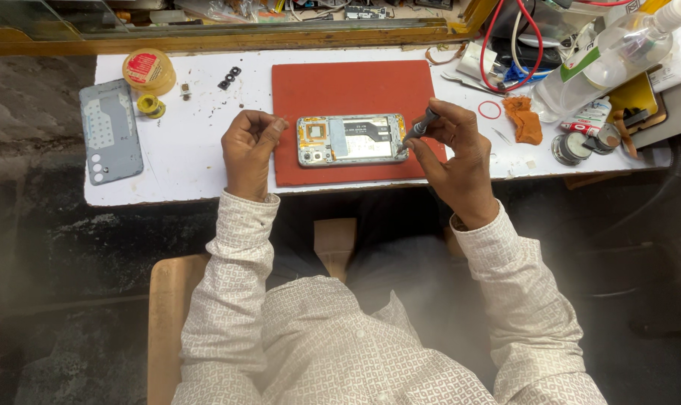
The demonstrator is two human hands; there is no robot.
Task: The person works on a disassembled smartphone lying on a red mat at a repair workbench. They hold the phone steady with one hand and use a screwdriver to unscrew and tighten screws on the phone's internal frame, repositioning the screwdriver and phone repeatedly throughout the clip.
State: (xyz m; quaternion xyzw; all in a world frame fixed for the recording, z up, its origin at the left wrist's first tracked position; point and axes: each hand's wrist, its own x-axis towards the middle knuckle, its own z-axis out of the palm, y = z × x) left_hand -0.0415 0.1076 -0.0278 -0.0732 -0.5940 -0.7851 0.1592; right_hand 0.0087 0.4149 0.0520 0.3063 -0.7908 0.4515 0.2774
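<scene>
Far left of the red mat [355,90], a grey back cover [111,131] lies on the tabletop [198,161]. Left hand [249,150] rests curled, gripping nothing, at the mat's left edge. Opened phone [352,139] sits mid-mat. Right hand [457,157], fingers pinching a screwdriver [421,126], tip at the phone's right end.

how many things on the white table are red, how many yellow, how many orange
red: 2, the mat and the small ring
yellow: 2, the tape roll and the small spool
orange: 1, the cloth
total: 5
</scene>
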